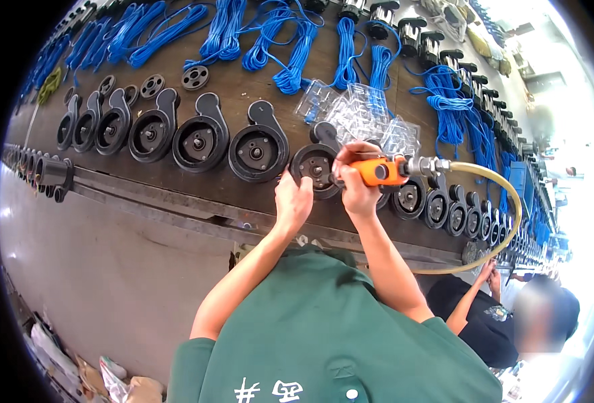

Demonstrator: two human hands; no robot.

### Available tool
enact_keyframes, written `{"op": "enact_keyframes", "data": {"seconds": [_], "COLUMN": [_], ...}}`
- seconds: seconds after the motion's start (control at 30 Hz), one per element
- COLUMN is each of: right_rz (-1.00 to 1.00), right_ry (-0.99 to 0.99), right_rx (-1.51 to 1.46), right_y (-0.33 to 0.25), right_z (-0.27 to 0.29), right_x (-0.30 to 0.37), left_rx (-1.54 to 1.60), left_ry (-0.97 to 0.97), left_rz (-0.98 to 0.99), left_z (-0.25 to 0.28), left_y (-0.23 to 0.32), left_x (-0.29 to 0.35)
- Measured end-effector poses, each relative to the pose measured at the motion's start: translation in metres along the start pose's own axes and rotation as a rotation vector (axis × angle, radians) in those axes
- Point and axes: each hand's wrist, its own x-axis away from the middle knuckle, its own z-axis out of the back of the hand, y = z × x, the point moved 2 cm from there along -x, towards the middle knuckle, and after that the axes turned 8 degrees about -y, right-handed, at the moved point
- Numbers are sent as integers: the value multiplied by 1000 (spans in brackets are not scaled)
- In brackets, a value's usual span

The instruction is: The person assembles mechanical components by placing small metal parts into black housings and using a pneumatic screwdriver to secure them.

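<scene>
My right hand [358,185] is wrapped round an orange air-powered screwdriver [383,171], held level with its nose pointing left over a black round housing [315,168]. Whether the tool's tip touches the housing is hidden by my fingers. My left hand [293,201] grips the near left rim of that same housing, thumb on top and fingers partly out of sight behind it. The housing has a short arm at its far side and a metal shaft with screws in its middle. A yellowish air hose [508,188] runs from metal fittings on the screwdriver's right end.
More black housings, such as this one [259,151], line the bench edge on both sides. Clear plastic parts [367,114] lie just beyond my hands. Blue cord bundles [300,57] and loose black wheels [195,77] lie farther back. A co-worker [471,316] stands at right.
</scene>
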Motion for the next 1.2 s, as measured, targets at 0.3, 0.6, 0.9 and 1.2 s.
{"op": "enact_keyframes", "data": {"seconds": [0.3, 0.6, 0.9, 1.2], "right_rz": [-4, -12, 18, -46], "right_ry": [24, -120, -151, -77], "right_rx": [68, 58, 110, 51], "right_y": [0, 5, 11, -7], "right_z": [9, 9, 4, 5], "right_x": [7, 12, 9, 6], "left_rx": [43, 33, 68, 67], "left_ry": [2, -3, -18, -52], "left_rz": [-33, -2, -5, 0], "left_z": [2, 8, 5, 7], "left_y": [1, 15, 8, 6], "left_x": [-1, 6, 3, 1]}}
